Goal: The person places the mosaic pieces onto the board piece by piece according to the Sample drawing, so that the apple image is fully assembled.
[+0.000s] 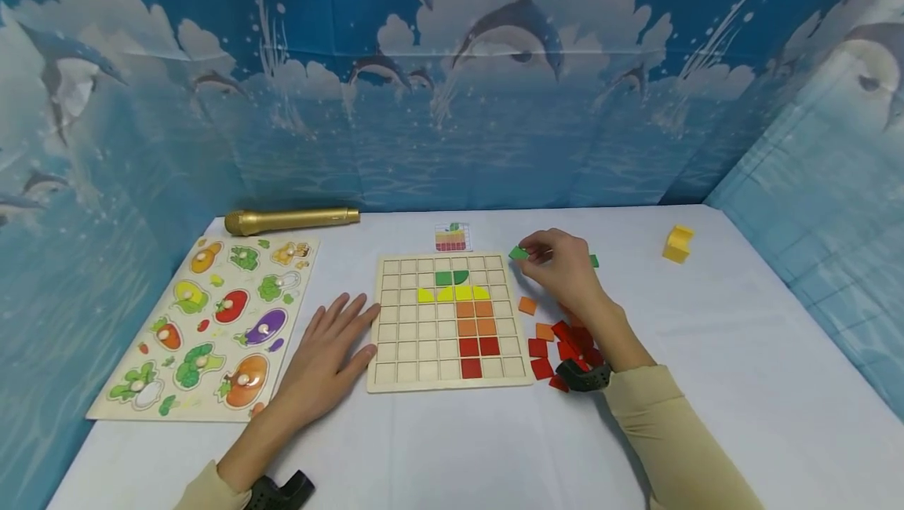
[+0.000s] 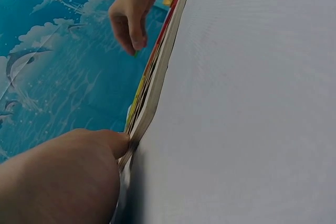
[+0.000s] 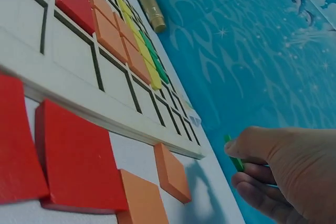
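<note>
A wooden grid board (image 1: pixel 417 349) lies in the middle of the table, with red, orange, yellow and green tiles set in some of its squares. My left hand (image 1: pixel 328 357) rests flat on the table, fingers spread, its fingertips and thumb touching the board's left edge. Past the board's upper right corner, my right hand (image 1: pixel 561 263) pinches a green tile (image 3: pixel 234 153) between thumb and fingers, raised above the table in the right wrist view. Loose red tiles (image 1: pixel 541 369) and orange tiles (image 1: pixel 527 305) lie beside the board's right edge, partly under the right forearm.
A small pattern card (image 1: pixel 452 237) lies behind the board. To the left is a vegetable puzzle board (image 1: pixel 233 337), with a gold microphone (image 1: pixel 293 220) behind it. A yellow block (image 1: pixel 678 244) stands at the back right. Another green tile (image 1: pixel 594 260) shows behind the right hand.
</note>
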Available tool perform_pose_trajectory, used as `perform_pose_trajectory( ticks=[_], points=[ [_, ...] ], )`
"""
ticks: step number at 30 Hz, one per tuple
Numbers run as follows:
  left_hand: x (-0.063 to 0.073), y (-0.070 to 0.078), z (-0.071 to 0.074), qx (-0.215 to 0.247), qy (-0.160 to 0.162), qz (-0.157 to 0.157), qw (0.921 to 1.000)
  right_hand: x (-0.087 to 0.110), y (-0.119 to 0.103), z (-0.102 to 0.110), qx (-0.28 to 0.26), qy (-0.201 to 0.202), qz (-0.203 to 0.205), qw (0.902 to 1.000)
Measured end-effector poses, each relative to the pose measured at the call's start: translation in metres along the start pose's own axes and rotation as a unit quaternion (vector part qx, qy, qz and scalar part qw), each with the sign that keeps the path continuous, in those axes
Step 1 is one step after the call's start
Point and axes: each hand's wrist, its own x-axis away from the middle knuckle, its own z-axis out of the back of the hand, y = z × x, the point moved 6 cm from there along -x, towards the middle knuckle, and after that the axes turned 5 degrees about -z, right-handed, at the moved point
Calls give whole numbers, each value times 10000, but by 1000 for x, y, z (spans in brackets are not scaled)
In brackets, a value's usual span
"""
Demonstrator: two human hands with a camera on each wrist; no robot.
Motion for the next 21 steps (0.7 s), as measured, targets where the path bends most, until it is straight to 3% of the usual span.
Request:
perform_pose_trajectory(
  ticks=[9,21],
  points=[
    [-6,4,2,6,23,23,10000,-2,-10,-8,-75,-570,93,9983],
    [-2,2,2,-42,91,-22,9999,-6,-21,-28,-278,-881,296,9953]
  ],
)
